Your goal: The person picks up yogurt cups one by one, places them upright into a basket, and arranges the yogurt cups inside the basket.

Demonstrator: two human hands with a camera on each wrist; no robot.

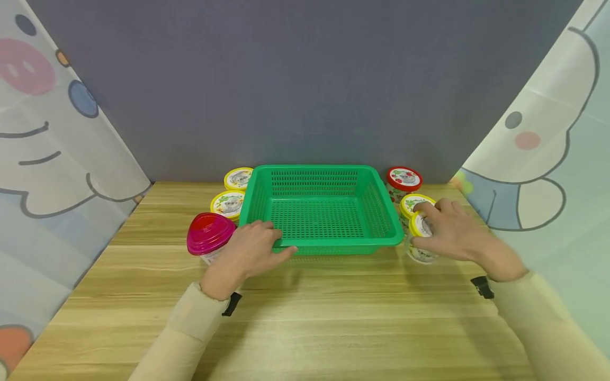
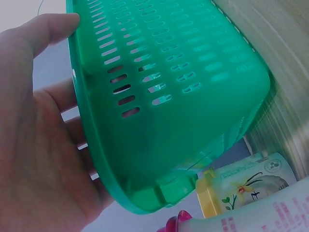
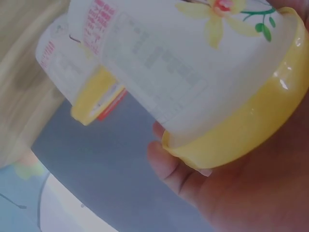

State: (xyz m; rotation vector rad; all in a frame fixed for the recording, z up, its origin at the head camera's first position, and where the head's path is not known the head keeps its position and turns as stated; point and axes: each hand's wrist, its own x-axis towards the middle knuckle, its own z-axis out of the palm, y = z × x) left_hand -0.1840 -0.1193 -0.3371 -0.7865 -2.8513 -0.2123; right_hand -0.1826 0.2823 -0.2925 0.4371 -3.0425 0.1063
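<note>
Near the front left corner of the green plastic basket (image 1: 314,242), my left hand (image 1: 252,248) holds the rim. In the left wrist view its fingers pass over the rim, with the thumb (image 2: 63,24) at the outer edge. To the right of the basket, my right hand (image 1: 452,233) grips a white cup (image 3: 159,63) by its yellow lid (image 3: 241,130). The cup stands upright, with a yellow flower printed on its side. Right behind it is another yellow-lidded cup (image 1: 413,201), partly covered by my fingers.
A red-lidded cup (image 1: 404,179) stands at the back right. Left of the basket are two yellow-lidded cups (image 1: 229,204) and a tub with a domed magenta lid (image 1: 209,233), partly hidden by my left hand. A grey panel (image 1: 305,95) rises behind the wooden table (image 1: 324,317).
</note>
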